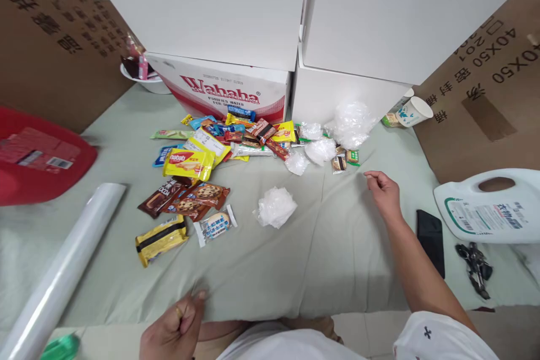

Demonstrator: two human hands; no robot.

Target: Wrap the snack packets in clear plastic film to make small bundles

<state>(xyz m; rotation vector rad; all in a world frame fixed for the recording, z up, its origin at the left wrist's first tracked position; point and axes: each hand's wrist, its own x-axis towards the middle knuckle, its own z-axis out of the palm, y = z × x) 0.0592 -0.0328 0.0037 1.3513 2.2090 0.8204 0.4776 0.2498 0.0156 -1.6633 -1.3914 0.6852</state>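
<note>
My left hand (174, 327) is over the near edge of the cloth, fingers curled and thumb pressed to them; whatever they hold, if anything, is hidden. To the right, my right hand (385, 196) rests on the cloth with its fingertips pinched together, close to small wrapped biscuits (338, 163). I cannot make out what is in that pinch. Between the hands lies a crumpled clear plastic wad (276, 207). Left of it are a white-and-blue biscuit packet (216, 225), a yellow packet with a dark stripe (161, 239) and brown cookie packets (198, 199).
A heap of colourful snack packets (240, 135) and more plastic wads (351, 124) lie before a Wahaha carton (236, 90). A film roll (70, 267) and red container (42, 157) stand left. A phone (430, 242), keys (476, 270) and white jug (493, 208) lie right.
</note>
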